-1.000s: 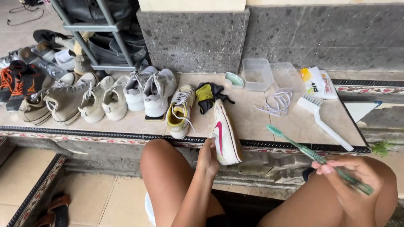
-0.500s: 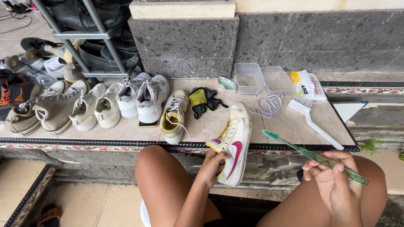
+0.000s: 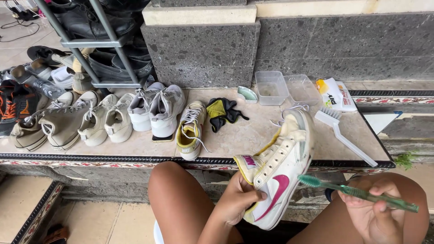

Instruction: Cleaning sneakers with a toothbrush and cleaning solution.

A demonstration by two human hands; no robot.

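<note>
Sneaker (image 3: 276, 174), cream w/ a pink side mark, sits low centre of frame, tilted toe-up toward upper right, heel end down between the knees. Left hand (image 3: 237, 199) is closed round the heel/collar, thumb across the side panel. Right hand (image 3: 375, 212), lower right, is closed on the handle of a green toothbrush (image 3: 357, 193), bristle head just beside the shoe's side; contact can't be told.

Handling, as a guess: shoe looks light, one hand carries it OK. Upper prob. soft and gives under pressure; sole and heel counter stiffer, so heel or a hand inside the opening is the firm hold. No laces in it, so tongue flops loose. Toothbrush is thin, light, a bit springy; grip near mid-handle.

Behind, on the tabletop (image 3: 253, 135): its yellow-trimmed mate (image 3: 191, 131), a white scrub brush (image 3: 346, 135), clear tubs (image 3: 271, 87), loose laces (image 3: 289, 110).
</note>
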